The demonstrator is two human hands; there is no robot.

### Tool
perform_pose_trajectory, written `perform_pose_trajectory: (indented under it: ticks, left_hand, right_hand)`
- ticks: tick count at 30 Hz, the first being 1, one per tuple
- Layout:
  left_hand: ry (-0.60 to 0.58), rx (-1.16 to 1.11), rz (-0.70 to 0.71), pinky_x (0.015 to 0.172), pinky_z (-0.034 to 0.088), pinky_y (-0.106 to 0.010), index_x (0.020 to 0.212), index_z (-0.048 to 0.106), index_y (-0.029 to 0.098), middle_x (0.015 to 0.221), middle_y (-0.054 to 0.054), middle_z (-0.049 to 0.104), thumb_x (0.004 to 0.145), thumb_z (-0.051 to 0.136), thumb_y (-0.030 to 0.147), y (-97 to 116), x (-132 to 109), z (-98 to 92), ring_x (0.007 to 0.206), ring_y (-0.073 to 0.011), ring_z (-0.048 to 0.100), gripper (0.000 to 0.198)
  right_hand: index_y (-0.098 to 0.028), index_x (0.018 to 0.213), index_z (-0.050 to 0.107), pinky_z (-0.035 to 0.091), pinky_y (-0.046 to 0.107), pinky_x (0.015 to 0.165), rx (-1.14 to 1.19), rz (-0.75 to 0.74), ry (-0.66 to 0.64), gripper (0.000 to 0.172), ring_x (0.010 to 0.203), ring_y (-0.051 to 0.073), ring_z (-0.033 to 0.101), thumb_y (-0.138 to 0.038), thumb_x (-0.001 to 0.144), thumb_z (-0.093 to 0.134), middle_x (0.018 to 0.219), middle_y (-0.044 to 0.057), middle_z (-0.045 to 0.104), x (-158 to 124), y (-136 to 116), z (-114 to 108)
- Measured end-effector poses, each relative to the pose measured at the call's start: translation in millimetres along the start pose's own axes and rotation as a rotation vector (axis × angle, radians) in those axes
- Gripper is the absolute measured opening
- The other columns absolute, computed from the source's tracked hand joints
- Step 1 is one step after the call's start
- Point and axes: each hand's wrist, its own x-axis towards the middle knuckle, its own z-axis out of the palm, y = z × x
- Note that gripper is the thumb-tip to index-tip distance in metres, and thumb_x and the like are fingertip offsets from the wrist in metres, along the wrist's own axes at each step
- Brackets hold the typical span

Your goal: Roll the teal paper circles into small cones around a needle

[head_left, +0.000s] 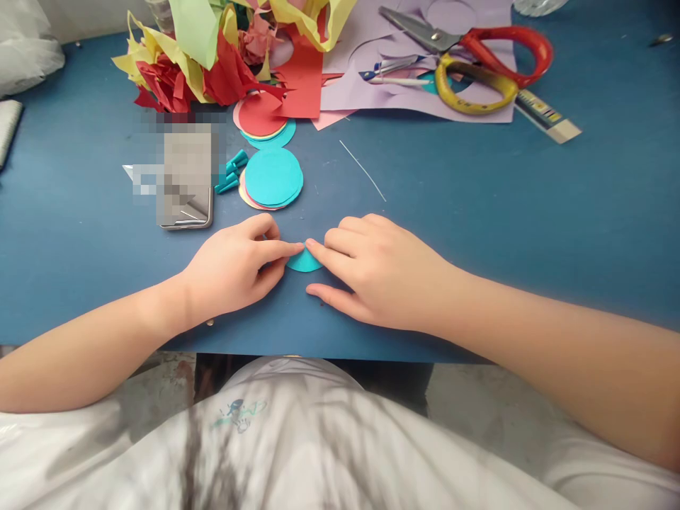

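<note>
On the table in front of me lies a small turquoise piece of paper [304, 263], its visible part a half-round shape with the curved edge toward me. My left hand [241, 258] has its index finger pressed on the top of it, with the thumb close at its left end, so the paper sits in its pinch. The index fingertip of my right hand [372, 265] presses beside that spot, its thumb spread apart on the table. Just beyond is a stack of round turquoise and pink paper discs [274, 177]. Both ends of the small piece are partly hidden by fingers.
Red paper discs [261, 115] lie behind the stack, near crumpled coloured paper scraps [212, 60]. Scissors [446, 49] rest on a purple cut sheet [366, 99]. Left stand a blurred grey box [188, 177] and turquoise rolled paper cones [229, 173]. A thin white strip [362, 170] lies right.
</note>
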Motion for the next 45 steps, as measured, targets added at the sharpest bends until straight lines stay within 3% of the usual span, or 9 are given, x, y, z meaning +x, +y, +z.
perform_pose_trajectory:
  ticks: [3, 6, 9, 13, 18, 21, 24, 34, 45]
  left_hand:
    - [-0.007, 0.015, -0.012, 0.078, 0.061, -0.032, 0.133, 0.096, 0.02, 0.109, -0.011, 0.077, 0.112, 0.061, 0.023, 4, 0, -3.8, 0.082, -0.0189, 0.073, 0.041]
    - [-0.036, 0.022, -0.041, 0.08, 0.063, -0.033, 0.129, 0.097, 0.019, 0.103, -0.01, 0.077, 0.112, 0.061, 0.026, 7, 0, -8.3, 0.083, -0.0203, 0.075, 0.04]
    - [-0.061, 0.037, -0.06, 0.076, 0.061, -0.033, 0.126, 0.096, 0.019, 0.098, -0.009, 0.077, 0.112, 0.061, 0.029, 9, 0, -12.7, 0.082, -0.0208, 0.074, 0.039]
    - [-0.11, 0.137, -0.08, 0.069, 0.053, -0.034, 0.115, 0.093, 0.021, 0.092, -0.007, 0.075, 0.109, 0.061, 0.027, 11, 0, -16.7, 0.08, -0.0223, 0.071, 0.033]
    - [-0.119, 0.168, -0.002, 0.07, 0.053, -0.035, 0.114, 0.088, 0.019, 0.096, -0.008, 0.076, 0.112, 0.062, 0.03, 9, -1, -17.2, 0.082, -0.0234, 0.073, 0.029]
    - [-0.098, 0.111, -0.002, 0.077, 0.059, -0.035, 0.131, 0.087, 0.016, 0.112, -0.012, 0.081, 0.113, 0.061, 0.03, 5, -2, -15.6, 0.09, -0.0238, 0.077, 0.034]
    - [-0.097, 0.059, -0.022, 0.081, 0.062, -0.036, 0.142, 0.084, 0.016, 0.123, -0.014, 0.082, 0.111, 0.066, 0.034, 1, -2, -14.1, 0.091, -0.0236, 0.077, 0.04]
    - [-0.101, -0.173, -0.082, 0.079, 0.064, -0.033, 0.134, 0.084, 0.019, 0.125, -0.011, 0.079, 0.106, 0.079, 0.036, -4, -1, -14.4, 0.09, -0.02, 0.076, 0.033]
    - [-0.003, -0.27, -0.07, 0.071, 0.056, -0.031, 0.11, 0.082, 0.018, 0.093, -0.005, 0.075, 0.112, 0.074, 0.032, 0, 5, -13.8, 0.078, -0.0181, 0.069, 0.016]
  right_hand:
    - [-0.001, 0.128, 0.087, 0.055, 0.051, 0.071, -0.008, -0.029, 0.02, 0.042, 0.086, 0.034, 0.067, -0.036, 0.121, 0.066, 0.088, 0.013, 0.075, -1, 1, -1]
    - [-0.017, 0.102, 0.086, 0.052, 0.051, 0.064, -0.009, -0.066, 0.057, 0.033, 0.076, 0.031, 0.063, -0.037, 0.119, 0.066, 0.079, 0.009, 0.07, -2, 4, -2]
    - [-0.026, 0.078, 0.073, 0.05, 0.049, 0.061, -0.022, -0.093, 0.065, 0.041, 0.07, 0.027, 0.058, -0.033, 0.118, 0.067, 0.072, 0.005, 0.063, -2, 4, -3]
    - [-0.028, 0.07, 0.06, 0.055, 0.046, 0.066, -0.001, -0.072, 0.121, 0.048, 0.065, 0.024, 0.053, -0.023, 0.117, 0.068, 0.066, 0.001, 0.058, -1, 0, -4]
    - [-0.028, 0.075, 0.064, 0.044, 0.047, 0.06, -0.01, 0.018, 0.194, 0.045, 0.068, 0.026, 0.053, -0.03, 0.12, 0.067, 0.07, 0.003, 0.059, 1, -1, -2]
    - [-0.018, 0.112, 0.083, 0.052, 0.048, 0.07, 0.009, 0.062, 0.169, 0.032, 0.087, 0.032, 0.064, -0.044, 0.123, 0.067, 0.097, 0.012, 0.077, 1, 2, 5]
    - [-0.01, 0.142, 0.08, 0.056, 0.05, 0.084, 0.06, 0.097, 0.088, 0.051, 0.105, 0.036, 0.067, -0.056, 0.122, 0.069, 0.122, 0.02, 0.079, 0, 6, 13]
    - [-0.018, 0.114, 0.086, 0.058, 0.049, 0.086, 0.16, 0.112, 0.106, 0.029, 0.101, 0.032, 0.066, -0.035, 0.124, 0.065, 0.113, 0.016, 0.08, 0, 11, 13]
    - [-0.024, 0.132, 0.082, 0.071, 0.038, 0.08, 0.541, 0.221, 0.308, 0.014, 0.087, 0.021, 0.083, -0.026, 0.121, 0.073, 0.108, 0.004, 0.088, 4, 12, 10]
